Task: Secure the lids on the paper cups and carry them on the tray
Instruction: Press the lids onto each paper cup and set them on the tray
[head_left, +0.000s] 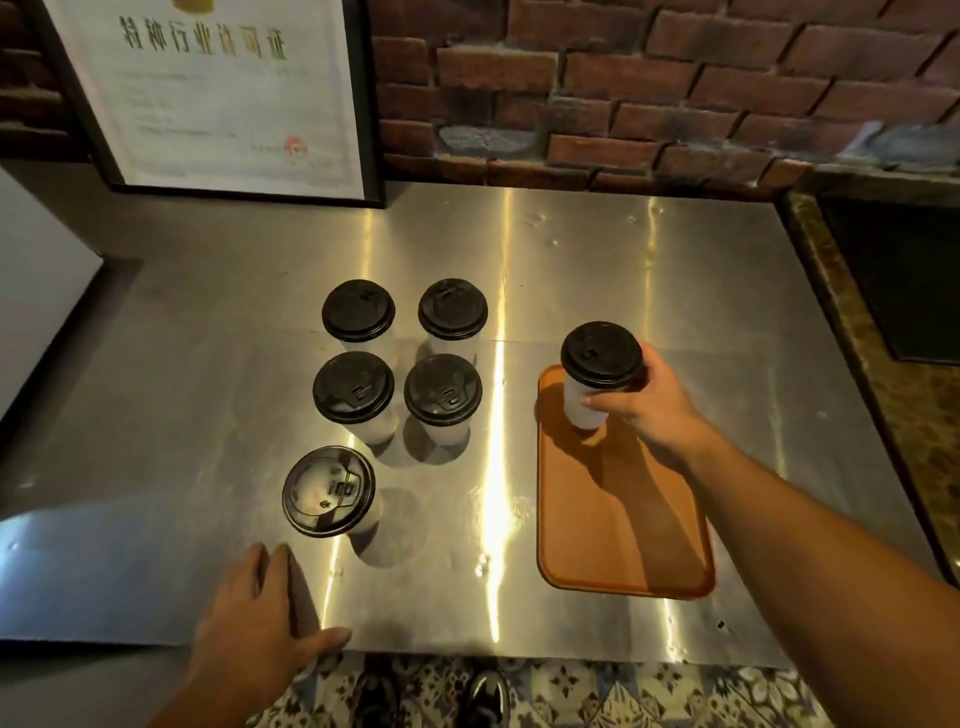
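Note:
An orange tray (623, 525) lies on the steel counter at the right. My right hand (652, 400) grips a white paper cup with a black lid (597, 374) at the tray's far left corner, its base at or just above the tray. Several more lidded white cups stand left of the tray in a square group (400, 358). One more lidded cup (330, 491) stands alone nearer to me. My left hand (257, 623) rests flat on the counter's front edge, fingers straight, just below that lone cup and apart from it.
The steel counter (571, 270) ends at a brick wall (623, 88) behind. A black-framed certificate (218, 93) leans against the wall at the back left. A dark stone ledge (883, 364) borders the right side. Patterned floor tiles and my shoes (431, 696) show below the front edge.

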